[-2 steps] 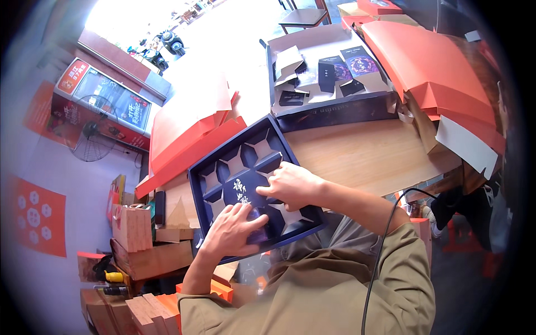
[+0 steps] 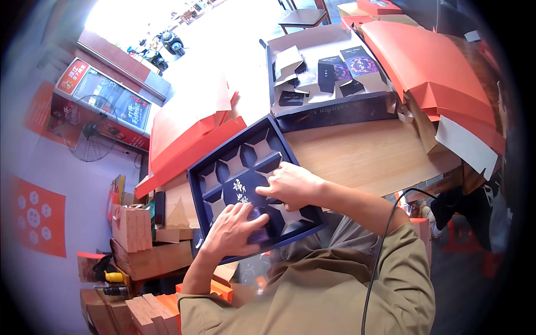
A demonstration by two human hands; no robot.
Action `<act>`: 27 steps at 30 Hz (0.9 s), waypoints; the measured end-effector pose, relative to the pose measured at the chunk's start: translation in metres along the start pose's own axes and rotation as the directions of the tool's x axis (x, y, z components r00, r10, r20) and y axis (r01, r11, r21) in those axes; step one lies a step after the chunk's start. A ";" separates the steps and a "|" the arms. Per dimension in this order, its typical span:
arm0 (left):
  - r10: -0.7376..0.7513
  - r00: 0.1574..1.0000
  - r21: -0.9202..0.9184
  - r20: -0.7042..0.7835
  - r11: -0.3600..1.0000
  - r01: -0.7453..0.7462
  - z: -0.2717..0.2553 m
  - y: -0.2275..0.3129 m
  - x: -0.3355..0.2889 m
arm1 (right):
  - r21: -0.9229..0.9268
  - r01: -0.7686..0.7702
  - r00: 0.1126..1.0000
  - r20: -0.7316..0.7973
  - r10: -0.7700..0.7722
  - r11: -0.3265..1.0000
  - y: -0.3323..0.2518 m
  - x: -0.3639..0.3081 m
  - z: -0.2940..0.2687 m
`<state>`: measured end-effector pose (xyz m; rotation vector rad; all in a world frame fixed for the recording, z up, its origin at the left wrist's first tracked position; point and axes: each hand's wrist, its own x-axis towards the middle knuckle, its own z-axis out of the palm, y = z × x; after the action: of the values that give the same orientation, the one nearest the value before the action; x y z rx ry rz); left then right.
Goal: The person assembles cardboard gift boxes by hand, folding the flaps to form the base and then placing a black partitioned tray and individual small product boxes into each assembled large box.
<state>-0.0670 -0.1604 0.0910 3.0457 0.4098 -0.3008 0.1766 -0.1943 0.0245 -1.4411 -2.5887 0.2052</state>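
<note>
Navy tray: the dark blue box (image 2: 298, 231) lies aslant above the person's lap, at the near edge of the worktop (image 2: 357, 151). Its blue insert has folded openings with pale sides.
Script on the insert: white brush-style characters run down the central panel (image 2: 230, 192), between the 2 hands.
Purple print: a dark surface with a purple pattern (image 2: 257, 224) shows beside the left fingers, partly covered.
Left hand: the hand (image 2: 234, 230) lies palm down over the lower part of the tray, fingers spread, thumb apart.
Right hand: the hand (image 2: 291, 187) is curled, fingertips at the insert right of the script; whether it pinches the card, I cannot tell.
Box behind: a 2nd navy box (image 2: 338, 114) stands on the worktop with faint lettering along its front wall.
Cartons inside: dark cartons (image 2: 362, 64) carry a round purple motif and small pale lettering.
Red covers: 1 red box (image 2: 190, 120) sits left of the trays, another red box (image 2: 432, 61) right, their visible faces plain.
Cabinet: the glass-fronted cabinet (image 2: 109, 96) bears pale characters on its red header and on the glass.
Wall poster: the red sheet (image 2: 36, 218) shows white hexagon-like shapes in a ring.
</note>
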 end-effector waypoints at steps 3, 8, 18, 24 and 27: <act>0.067 0.987 -0.012 -0.149 0.997 -0.070 0.013 -0.006 -0.002 | 0.000 0.012 1.000 -0.029 -0.012 1.000 0.000 0.000 0.001; -0.036 0.902 -0.101 -0.431 0.995 -0.009 0.029 -0.018 -0.018 | -0.010 -0.008 1.000 0.004 0.008 1.000 0.001 -0.001 -0.003; -0.189 0.778 -0.144 -0.599 0.981 0.128 0.026 -0.043 -0.046 | -0.034 0.000 0.999 -0.046 -0.001 0.999 0.001 -0.010 -0.016; -0.839 0.380 -0.646 -0.389 0.543 0.537 0.080 -0.109 -0.111 | 0.179 0.164 0.838 -0.545 -0.041 0.970 0.012 -0.010 -0.002; -0.822 0.570 -0.843 0.000 0.306 0.441 0.110 -0.112 -0.130 | 0.207 0.062 0.762 -0.641 0.087 0.976 0.024 -0.012 0.000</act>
<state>-0.2398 -0.0947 0.0064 1.8515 1.4134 0.4873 0.2025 -0.1923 0.0188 -1.1746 -1.9188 -0.0188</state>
